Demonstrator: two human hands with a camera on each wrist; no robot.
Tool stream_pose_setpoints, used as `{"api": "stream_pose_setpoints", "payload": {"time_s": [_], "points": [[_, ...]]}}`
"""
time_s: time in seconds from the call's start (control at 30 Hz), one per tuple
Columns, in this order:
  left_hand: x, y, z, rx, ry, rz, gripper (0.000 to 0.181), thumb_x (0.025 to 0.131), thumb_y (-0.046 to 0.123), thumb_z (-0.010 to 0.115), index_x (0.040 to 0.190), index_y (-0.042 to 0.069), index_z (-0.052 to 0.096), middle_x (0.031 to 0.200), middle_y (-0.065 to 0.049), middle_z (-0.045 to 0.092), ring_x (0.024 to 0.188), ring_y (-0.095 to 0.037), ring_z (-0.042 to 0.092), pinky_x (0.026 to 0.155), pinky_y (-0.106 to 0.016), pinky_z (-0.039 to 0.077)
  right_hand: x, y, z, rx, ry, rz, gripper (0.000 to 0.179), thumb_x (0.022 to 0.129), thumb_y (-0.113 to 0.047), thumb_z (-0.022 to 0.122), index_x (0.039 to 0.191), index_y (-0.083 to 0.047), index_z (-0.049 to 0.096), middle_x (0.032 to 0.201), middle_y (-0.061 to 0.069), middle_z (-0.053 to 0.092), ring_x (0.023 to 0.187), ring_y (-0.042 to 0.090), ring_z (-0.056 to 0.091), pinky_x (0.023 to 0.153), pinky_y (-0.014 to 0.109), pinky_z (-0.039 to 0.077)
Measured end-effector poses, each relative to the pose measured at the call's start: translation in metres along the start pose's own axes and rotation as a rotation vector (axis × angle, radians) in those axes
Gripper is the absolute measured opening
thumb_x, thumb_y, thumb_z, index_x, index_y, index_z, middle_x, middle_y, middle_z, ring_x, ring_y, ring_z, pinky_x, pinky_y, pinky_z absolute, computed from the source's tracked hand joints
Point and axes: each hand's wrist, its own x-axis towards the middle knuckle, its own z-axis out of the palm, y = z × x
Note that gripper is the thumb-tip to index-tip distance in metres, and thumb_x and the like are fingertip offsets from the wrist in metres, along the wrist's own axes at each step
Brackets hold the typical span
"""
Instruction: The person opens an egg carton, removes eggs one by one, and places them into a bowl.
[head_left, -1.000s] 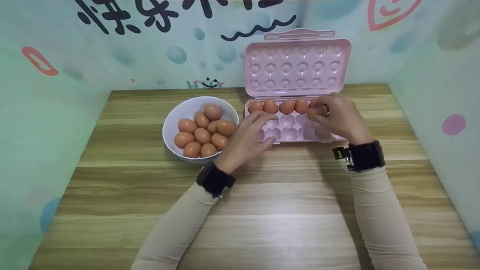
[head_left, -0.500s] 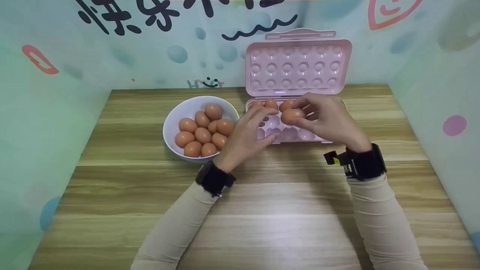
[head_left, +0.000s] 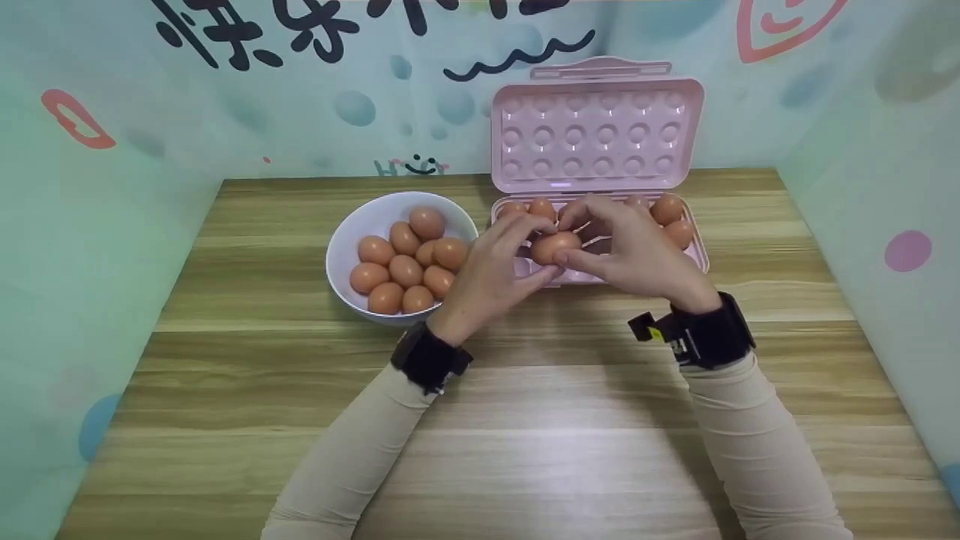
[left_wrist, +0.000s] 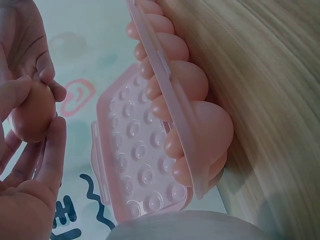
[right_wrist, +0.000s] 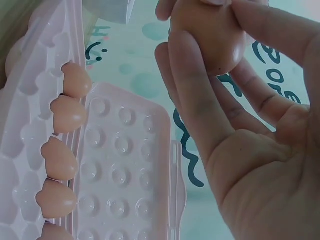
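A brown egg (head_left: 555, 248) is raised over the pink egg carton (head_left: 703, 259), with both hands meeting on it. My right hand (head_left: 637, 251) grips it between thumb and fingers. From the other side, my left hand (head_left: 484, 279) has its thumb and fingertips round the same egg (left_wrist: 34, 115), as the left wrist view shows. Several eggs (right_wrist: 60, 157) sit along the carton's back row, and another egg (head_left: 679, 234) is in front of them at the right end. The hands hide the middle of the carton. Its dimpled lid (head_left: 592, 135) stands raised behind.
Left of the carton, a white bowl (head_left: 339, 289) holds several brown eggs (head_left: 405, 271); my left hand overlaps its right side. The wooden table (head_left: 570, 435) ends at a patterned back wall (head_left: 300, 135), close behind the carton lid.
My right hand has moved left from the carton's right side, bringing the egg to the left hand, uncovering eggs at the right end. My left hand has hardly shifted.
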Motion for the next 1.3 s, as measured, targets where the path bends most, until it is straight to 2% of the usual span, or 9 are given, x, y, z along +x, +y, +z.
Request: {"api": "stream_pose_setpoints", "payload": {"time_s": [0.13,0.23,0.37,0.47,0.57,0.8,0.93,1.13,1.3], "points": [[0.001,0.000,-0.004,0.003,-0.007,-0.002,0.041,0.095,0.024,0.082,0.127,0.005,0.066,0.124,-0.008,0.067,0.115,-0.020,0.062,0.102,-0.025,0.050,0.000,0.000,-0.001,-0.023,0.006,-0.023,0.030,0.097,-0.015,0.080,0.121,-0.003,0.067,0.118,0.005,0.072,0.108,0.022,0.073,0.095,0.034,0.059],[0.003,-0.001,-0.013,-0.015,-0.015,0.001,0.040,0.095,0.024,0.082,0.127,0.004,0.067,0.127,-0.010,0.067,0.117,-0.021,0.062,0.103,-0.025,0.050,0.000,0.001,-0.003,-0.032,0.012,-0.032,0.028,0.099,-0.014,0.077,0.123,-0.003,0.068,0.118,0.005,0.074,0.107,0.021,0.073,0.095,0.035,0.059],[0.001,-0.001,-0.035,-0.031,-0.036,-0.064,0.040,0.095,0.022,0.082,0.129,0.009,0.067,0.129,-0.005,0.067,0.118,-0.016,0.061,0.102,-0.027,0.049,-0.001,0.001,-0.008,-0.037,0.022,-0.002,0.027,0.100,-0.013,0.074,0.126,-0.005,0.070,0.120,0.005,0.074,0.108,0.020,0.073,0.093,0.029,0.059],[-0.002,-0.002,-0.055,0.000,-0.054,-0.142,0.039,0.094,0.023,0.082,0.130,0.015,0.067,0.127,0.001,0.068,0.116,-0.013,0.061,0.100,-0.030,0.049,-0.002,0.001,-0.012,-0.047,0.029,0.021,0.027,0.101,-0.015,0.074,0.127,-0.008,0.071,0.121,0.003,0.074,0.109,0.019,0.072,0.092,0.026,0.058],[-0.002,-0.008,-0.075,0.034,-0.066,-0.181,0.037,0.093,0.021,0.083,0.126,0.014,0.068,0.125,0.000,0.069,0.115,-0.015,0.062,0.099,-0.033,0.051,-0.002,0.002,-0.016,-0.061,0.040,0.026,0.028,0.100,-0.016,0.075,0.127,-0.011,0.071,0.122,-0.001,0.075,0.110,0.017,0.072,0.092,0.026,0.058],[0.000,-0.032,-0.117,0.089,-0.136,-0.296,0.034,0.092,0.018,0.083,0.122,0.014,0.068,0.122,-0.001,0.067,0.111,-0.017,0.061,0.096,-0.033,0.053,-0.006,0.005,-0.022,-0.122,0.082,0.018,0.028,0.098,-0.014,0.077,0.126,-0.012,0.073,0.121,-0.005,0.075,0.106,0.016,0.072,0.090,0.024,0.059],[-0.001,-0.049,-0.135,0.138,-0.189,-0.305,0.033,0.091,0.014,0.084,0.119,0.008,0.067,0.120,-0.006,0.068,0.109,-0.022,0.063,0.096,-0.039,0.054,-0.006,0.006,-0.024,-0.146,0.094,0.027,0.026,0.098,-0.013,0.077,0.124,-0.012,0.074,0.121,-0.007,0.075,0.105,0.014,0.072,0.090,0.024,0.059],[-0.003,-0.070,-0.150,0.164,-0.317,-0.323,0.031,0.090,0.007,0.083,0.115,0.004,0.065,0.112,-0.011,0.067,0.106,-0.028,0.062,0.092,-0.043,0.053,-0.006,0.006,-0.024,-0.160,0.096,0.030,0.025,0.098,-0.012,0.077,0.122,-0.013,0.074,0.121,-0.007,0.075,0.104,0.015,0.071,0.090,0.029,0.060],[-0.005,-0.088,-0.155,0.173,-0.394,-0.322,0.028,0.088,0.005,0.084,0.109,0.004,0.066,0.109,-0.011,0.068,0.104,-0.029,0.059,0.088,-0.044,0.049,-0.006,0.008,-0.023,-0.168,0.101,0.031,0.025,0.096,-0.010,0.077,0.122,-0.013,0.075,0.120,-0.006,0.075,0.102,0.017,0.070,0.089,0.023,0.058]]}}
